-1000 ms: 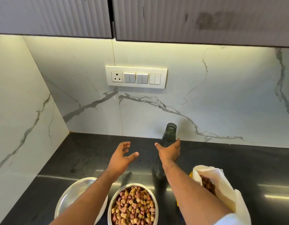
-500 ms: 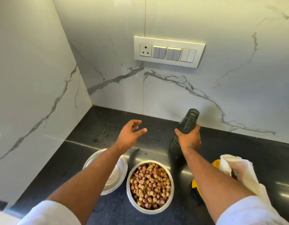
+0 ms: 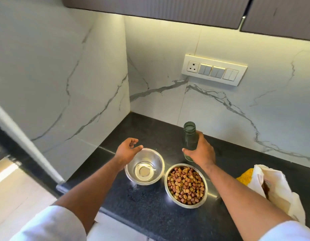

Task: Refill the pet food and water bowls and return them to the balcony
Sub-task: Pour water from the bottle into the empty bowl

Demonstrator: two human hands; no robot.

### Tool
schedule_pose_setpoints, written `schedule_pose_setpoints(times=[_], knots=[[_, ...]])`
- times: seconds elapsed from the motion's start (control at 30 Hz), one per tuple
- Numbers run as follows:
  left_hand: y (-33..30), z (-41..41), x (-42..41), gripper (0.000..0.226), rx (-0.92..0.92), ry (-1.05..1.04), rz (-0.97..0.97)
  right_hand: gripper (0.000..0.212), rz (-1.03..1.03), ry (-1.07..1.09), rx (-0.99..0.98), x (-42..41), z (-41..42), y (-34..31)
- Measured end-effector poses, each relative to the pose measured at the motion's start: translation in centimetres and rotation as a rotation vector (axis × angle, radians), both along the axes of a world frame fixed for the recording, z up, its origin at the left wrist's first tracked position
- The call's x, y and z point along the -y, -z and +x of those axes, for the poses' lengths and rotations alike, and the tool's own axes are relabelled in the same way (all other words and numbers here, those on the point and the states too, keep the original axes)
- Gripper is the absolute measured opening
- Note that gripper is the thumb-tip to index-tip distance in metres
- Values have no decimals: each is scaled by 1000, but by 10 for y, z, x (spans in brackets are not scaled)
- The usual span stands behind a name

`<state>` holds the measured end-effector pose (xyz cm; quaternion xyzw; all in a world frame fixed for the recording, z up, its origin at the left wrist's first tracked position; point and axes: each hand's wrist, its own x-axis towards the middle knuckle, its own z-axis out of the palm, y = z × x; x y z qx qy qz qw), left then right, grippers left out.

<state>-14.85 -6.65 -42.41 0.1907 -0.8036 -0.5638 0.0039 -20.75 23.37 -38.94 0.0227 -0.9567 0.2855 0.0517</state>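
Two steel bowls stand side by side on the black counter point(image 3: 150, 214). The left bowl point(image 3: 144, 166) has nothing in it; the right bowl point(image 3: 186, 185) is full of brown and tan kibble. My right hand point(image 3: 200, 151) grips a dark green, uncapped glass bottle point(image 3: 189, 134), held upright just behind the kibble bowl. My left hand point(image 3: 127, 149) hovers above the far left rim of the bare bowl, fingers loosely curled and holding nothing.
A white bag of kibble point(image 3: 276, 186) lies open at the right, over something yellow point(image 3: 245, 176). Marble walls close the counter at the back and left. A switch panel point(image 3: 214, 70) sits on the back wall. The counter's front edge runs below the bowls.
My right hand went from reaching for the bottle to gripping it. The view has swung so the bowls sit more central. My left hand stays empty near the bare bowl.
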Motion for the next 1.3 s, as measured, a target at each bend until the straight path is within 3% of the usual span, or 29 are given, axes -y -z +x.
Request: schedule_pose_setpoints(times=[0.2,0.47,0.67,1.3], knots=[[25,58,31,49,113,-148,-38,82,255,-195,-41,16,19,-9],[27,78,13,55,249,-105,132,88,564,-437,-34,18,14,-11],[33,76,-4,64,251,-88,67,93,696,-577,-20,19,4,-4],[29,76,-8,75,219,-110,127,97,936,-623,-69,36,-18,6]])
